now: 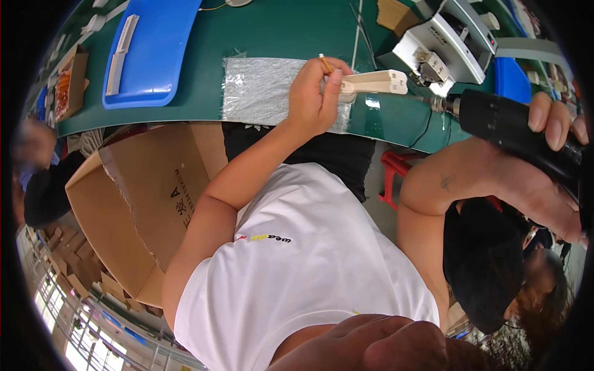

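Note:
My left hand (314, 99) is closed around a long white plastic housing (374, 82), held over a clear plastic-wrapped sheet (257, 86) at the table's near edge. A short thin yellowish piece (324, 62) sticks up by its fingers; I cannot tell what it is. My right hand (550, 145) grips a black electric screwdriver (495, 114), its bit pointing left toward the housing's free end. The bit lies just in front of a grey screw feeder (445, 52). Whether a screw sits on the bit is too small to tell.
A blue tray (148, 59) with white strip-like parts (122, 55) lies at the left on the green table (272, 28). Tweezers (365, 37) rest beside the feeder. A blue bin (512, 80) stands at the right. An open cardboard box (142, 198) is below the table edge, near my left arm.

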Motion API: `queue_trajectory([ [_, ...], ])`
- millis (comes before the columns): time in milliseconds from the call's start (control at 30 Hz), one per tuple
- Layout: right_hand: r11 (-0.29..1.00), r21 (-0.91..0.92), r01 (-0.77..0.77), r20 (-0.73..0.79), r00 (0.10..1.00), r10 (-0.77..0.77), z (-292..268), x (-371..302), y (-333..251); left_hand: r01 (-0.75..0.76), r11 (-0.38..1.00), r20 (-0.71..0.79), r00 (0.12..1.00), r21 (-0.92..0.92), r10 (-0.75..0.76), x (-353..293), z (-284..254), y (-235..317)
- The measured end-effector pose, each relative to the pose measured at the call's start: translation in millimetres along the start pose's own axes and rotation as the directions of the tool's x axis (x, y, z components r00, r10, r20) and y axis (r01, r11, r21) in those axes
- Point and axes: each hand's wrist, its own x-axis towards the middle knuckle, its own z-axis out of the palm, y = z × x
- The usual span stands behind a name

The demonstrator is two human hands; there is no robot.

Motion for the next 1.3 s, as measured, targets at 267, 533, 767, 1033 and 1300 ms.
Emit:
queue_trajectory([
  [267,0.813,-0.582,0.020,-0.054,0.997,-0.062,-5.6,0.3,24.7,-0.036,0.997,0.017,0.999,0.071,0.035,2.9,-1.0,11.1],
  [533,0.980,-0.199,0.027,0.276,0.961,0.029,-34.7,11.6,34.4,-0.061,0.994,0.028,0.998,0.085,0.059,4.7,-2.8,9.8],
  [767,0.968,-0.248,0.044,0.185,0.983,0.003,-35.6,4.1,34.3,-0.065,0.990,0.086,0.995,0.126,0.055,5.1,-4.8,7.8],
  [1033,0.971,-0.222,0.094,0.105,0.992,-0.072,-15.2,-14.1,48.0,0.000,0.992,0.041,0.999,0.124,-0.005,2.5,-3.4,11.8],
  [1300,0.832,-0.485,0.268,0.001,0.952,-0.306,7.4,-2.3,43.4,-0.035,0.992,0.058,0.998,0.122,0.028,6.0,-2.5,19.1],
])
